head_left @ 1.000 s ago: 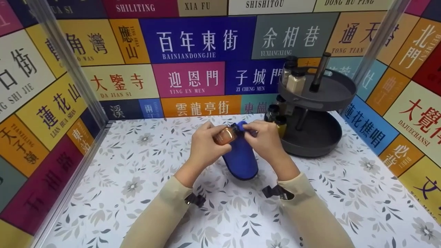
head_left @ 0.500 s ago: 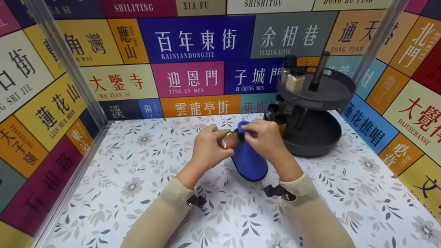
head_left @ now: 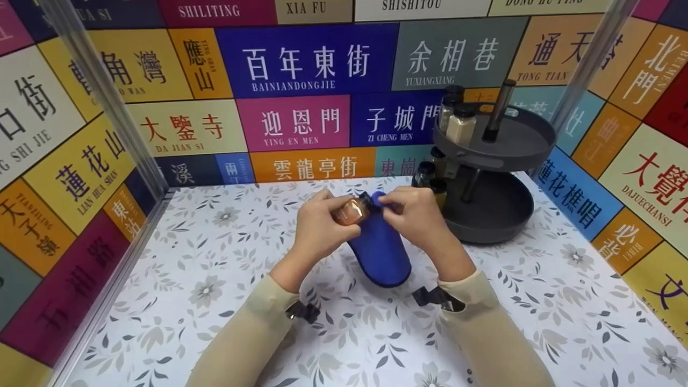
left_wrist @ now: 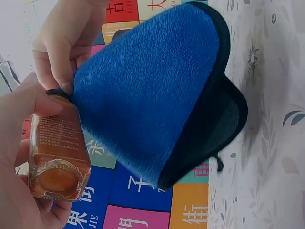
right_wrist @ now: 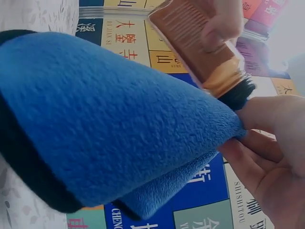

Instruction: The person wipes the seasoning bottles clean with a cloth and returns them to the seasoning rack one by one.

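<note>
Head view shows us a wall of coloured signs (head_left: pixel 309 59) behind a floral worktop (head_left: pixel 123 328), and on the right side of this worktop stands a dark two-tier rack (head_left: pixel 500 159) with several jars (head_left: pixel 461 128). Next in size is the blue cloth (head_left: pixel 380 255), which hangs from the right hand, folded over, with a dark edge; whether its low end touches the worktop, we cannot tell.

The left hand (head_left: pixel 321 221) has its fingers curled round the bottle (head_left: pixel 352 212). The right hand (head_left: pixel 418 214) pinches a bunched part of the cloth between thumb and fingers, just at the cap. The amber bottle is between both hands, above the worktop and tilted, its base towards the left hand.

Smallest is the black cap (right_wrist: pixel 238 93), beside the pinched cloth. We judge that the step in hand is wiping around this cap. The next move probably calls for a firm left grip, while the cloth is guided around the cap and then down the glass.
</note>
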Demonstrator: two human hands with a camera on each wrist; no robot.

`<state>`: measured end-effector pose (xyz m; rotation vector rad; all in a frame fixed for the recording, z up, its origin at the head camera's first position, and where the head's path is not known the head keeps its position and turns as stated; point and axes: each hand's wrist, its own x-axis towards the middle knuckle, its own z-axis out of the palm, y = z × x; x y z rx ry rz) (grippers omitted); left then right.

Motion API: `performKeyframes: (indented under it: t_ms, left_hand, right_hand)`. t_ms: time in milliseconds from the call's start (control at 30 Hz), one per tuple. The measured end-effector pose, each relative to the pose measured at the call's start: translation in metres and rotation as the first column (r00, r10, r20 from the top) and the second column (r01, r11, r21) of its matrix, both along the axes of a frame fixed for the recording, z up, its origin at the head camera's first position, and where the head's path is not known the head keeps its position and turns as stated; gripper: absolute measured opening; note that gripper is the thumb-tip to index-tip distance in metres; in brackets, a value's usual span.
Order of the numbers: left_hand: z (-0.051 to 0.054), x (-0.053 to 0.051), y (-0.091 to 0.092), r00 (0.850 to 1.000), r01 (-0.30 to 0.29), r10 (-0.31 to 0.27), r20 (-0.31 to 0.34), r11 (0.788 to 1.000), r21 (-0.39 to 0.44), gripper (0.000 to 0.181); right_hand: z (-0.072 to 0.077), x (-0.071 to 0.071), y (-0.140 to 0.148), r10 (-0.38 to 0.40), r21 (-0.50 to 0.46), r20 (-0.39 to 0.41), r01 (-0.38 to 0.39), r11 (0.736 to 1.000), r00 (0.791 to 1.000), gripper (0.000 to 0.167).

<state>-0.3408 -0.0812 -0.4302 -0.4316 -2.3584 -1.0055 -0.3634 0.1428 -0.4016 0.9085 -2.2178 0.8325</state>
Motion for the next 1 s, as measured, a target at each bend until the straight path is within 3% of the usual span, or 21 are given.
performKeyframes:
  t_ms: [200,367,533,800,1000]
  left_hand:
    - [-0.001,0.0,0.001,0.999,-0.013,0.014,0.042,1.0,-0.025,0.055]
    - [-0.001,0.002,0.005,0.999,0.032,-0.029,0.036,0.998,-0.062,0.05]
    - [0.0,0.004,0.009,0.997,0.077,-0.075,0.033,0.994,-0.077,0.048]
    - [0.007,0.006,0.004,0.994,0.1,-0.1,0.054,0.995,0.014,0.051]
    - [0.009,0.005,-0.002,0.996,0.058,-0.061,0.068,0.997,0.041,0.054]
  right_hand:
    - [0.006,0.006,0.001,0.042,0.055,-0.029,-0.04,0.998,0.999,0.019]
    - [0.008,0.007,0.001,0.05,0.047,-0.08,-0.047,0.998,0.995,0.018]
    - [0.004,0.002,0.003,0.022,-0.002,-0.066,-0.022,1.0,0.998,0.018]
    - [0.004,-0.001,0.005,0.01,0.004,-0.035,-0.01,1.0,0.999,0.018]
    - [0.005,0.001,0.006,0.039,0.005,0.015,-0.039,0.999,0.999,0.017]
